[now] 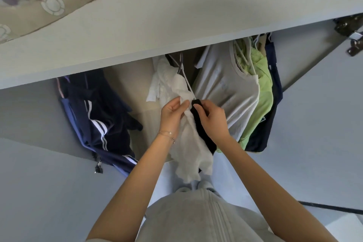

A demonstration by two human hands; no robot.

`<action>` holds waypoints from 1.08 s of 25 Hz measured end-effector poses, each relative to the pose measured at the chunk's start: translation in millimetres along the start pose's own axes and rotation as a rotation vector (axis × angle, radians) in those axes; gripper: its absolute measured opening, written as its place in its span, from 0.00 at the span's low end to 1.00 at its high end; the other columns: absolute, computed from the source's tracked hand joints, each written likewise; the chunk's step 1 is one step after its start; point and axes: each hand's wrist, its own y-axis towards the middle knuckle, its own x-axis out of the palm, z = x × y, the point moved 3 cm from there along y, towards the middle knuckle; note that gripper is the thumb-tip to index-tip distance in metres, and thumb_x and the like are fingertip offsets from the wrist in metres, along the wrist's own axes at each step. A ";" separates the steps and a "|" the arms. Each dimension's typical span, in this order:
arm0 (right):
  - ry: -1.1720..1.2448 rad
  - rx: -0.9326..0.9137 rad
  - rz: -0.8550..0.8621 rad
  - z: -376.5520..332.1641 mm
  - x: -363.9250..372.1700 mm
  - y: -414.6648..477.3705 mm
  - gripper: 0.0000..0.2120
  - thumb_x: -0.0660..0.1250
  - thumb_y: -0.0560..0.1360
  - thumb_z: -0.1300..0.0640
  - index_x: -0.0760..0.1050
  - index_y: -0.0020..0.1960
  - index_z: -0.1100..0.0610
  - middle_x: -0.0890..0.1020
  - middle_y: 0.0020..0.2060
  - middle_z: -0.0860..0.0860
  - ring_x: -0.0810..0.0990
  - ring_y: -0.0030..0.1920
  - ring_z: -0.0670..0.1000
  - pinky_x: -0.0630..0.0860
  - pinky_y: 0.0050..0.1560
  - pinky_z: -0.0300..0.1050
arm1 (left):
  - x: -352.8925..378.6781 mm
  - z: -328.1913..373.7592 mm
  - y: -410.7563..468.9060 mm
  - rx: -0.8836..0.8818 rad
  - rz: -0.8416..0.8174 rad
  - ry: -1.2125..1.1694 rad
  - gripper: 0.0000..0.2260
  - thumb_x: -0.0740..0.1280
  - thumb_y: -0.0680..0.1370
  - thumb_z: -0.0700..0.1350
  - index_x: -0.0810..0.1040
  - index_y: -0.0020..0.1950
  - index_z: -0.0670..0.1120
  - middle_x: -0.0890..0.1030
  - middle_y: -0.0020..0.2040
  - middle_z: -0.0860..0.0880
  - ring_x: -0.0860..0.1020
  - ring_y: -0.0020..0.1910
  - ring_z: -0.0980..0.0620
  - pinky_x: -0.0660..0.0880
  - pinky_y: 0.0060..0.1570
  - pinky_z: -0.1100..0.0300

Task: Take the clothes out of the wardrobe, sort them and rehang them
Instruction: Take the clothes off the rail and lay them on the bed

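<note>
Your left hand pinches a fold of the white garment near its top. Your right hand is curled round the upper end of the black garment, which lies against the white one. Both hang in the middle of the wardrobe from a pale hanger, and its hook disappears under the shelf.

The main risk is the two pieces parting unevenly. If you pull one down while the other is caught on the hanger arm, the hanger will probably tip and drop the white garment to the wardrobe floor. The rail is hidden, so you cannot see whether the hook sits firmly, and a sideways tug may unseat it. The bracelet on your left wrist lies right against the loose white cloth and could snag it.

The shelf edge runs just above the hanger, so there is little room to lift. Bring things out toward you, not upward. The quilt rests on the shelf well back from that edge. To the right, the grey T-shirt hangs just beside your right hand, with the green top packed behind it, so that side is crowded. To the left there is an open gap before the navy striped jacket. That gap is the better side for swinging the hanger out.
</note>
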 end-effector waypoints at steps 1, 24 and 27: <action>-0.017 -0.017 0.008 2.3 -5.4 -4.0 0.11 0.63 0.80 0.54 0.78 0.47 0.61 0.80 0.33 0.52 0.77 0.33 0.52 0.73 0.36 0.45 | 4.0 -3.8 0.5 -0.021 -0.040 0.011 0.07 0.68 0.78 0.38 0.75 0.40 0.41 0.76 0.35 0.47 0.75 0.38 0.54 0.75 0.47 0.61; -0.419 0.582 0.438 75.3 -140.2 -263.5 0.13 0.63 0.79 0.49 0.75 0.50 0.59 0.80 0.34 0.53 0.78 0.36 0.58 0.70 0.35 0.47 | 136.8 -104.5 -115.0 -0.046 -0.879 0.618 0.11 0.64 0.80 0.50 0.82 0.54 0.46 0.85 0.50 0.50 0.82 0.52 0.53 0.77 0.59 0.54; -0.403 0.625 0.479 64.5 -154.7 -324.2 0.12 0.64 0.78 0.47 0.70 0.42 0.53 0.71 0.28 0.42 0.71 0.30 0.50 0.62 0.30 0.40 | 151.0 -101.7 -148.3 0.185 -0.911 0.738 0.08 0.66 0.80 0.48 0.81 0.53 0.46 0.84 0.49 0.55 0.81 0.51 0.58 0.77 0.56 0.60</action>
